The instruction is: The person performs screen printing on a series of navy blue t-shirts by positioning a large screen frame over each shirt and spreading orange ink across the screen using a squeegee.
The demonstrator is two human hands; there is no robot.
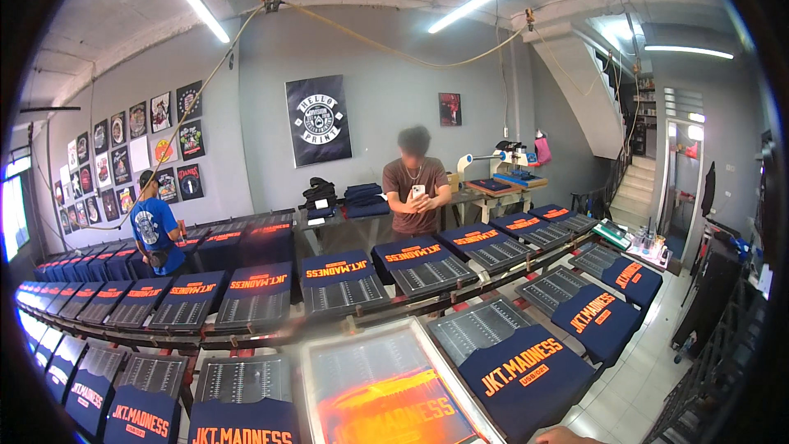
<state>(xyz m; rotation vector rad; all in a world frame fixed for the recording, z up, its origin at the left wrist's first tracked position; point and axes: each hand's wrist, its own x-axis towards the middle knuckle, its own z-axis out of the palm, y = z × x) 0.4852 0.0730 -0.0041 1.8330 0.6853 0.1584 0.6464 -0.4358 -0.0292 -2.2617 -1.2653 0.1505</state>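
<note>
A sliver of my right hand [564, 436] shows at the lower edge, right of the screen-printing frame [450, 370]. Most of its fingers are cut off, so whether it grips anything cannot be told. My left hand is out of view. The pale-rimmed frame lies over one printing board, and bright orange ink [386, 423] covers the near part of its mesh. Its upper left corner is smeared, as if in motion. Right of it, a navy T-shirt [526, 382] with orange lettering is stretched on a board; another printed navy T-shirt [244, 423] lies to the left.
Long rows of boards carry more navy shirts [335, 271]. Behind them a person [415, 185] holds a phone; another in a blue shirt [154, 230] stands at left. A heat press [514, 164] stands at the back, bottles [649, 242] at right. A yellow hose [403, 51] hangs overhead.
</note>
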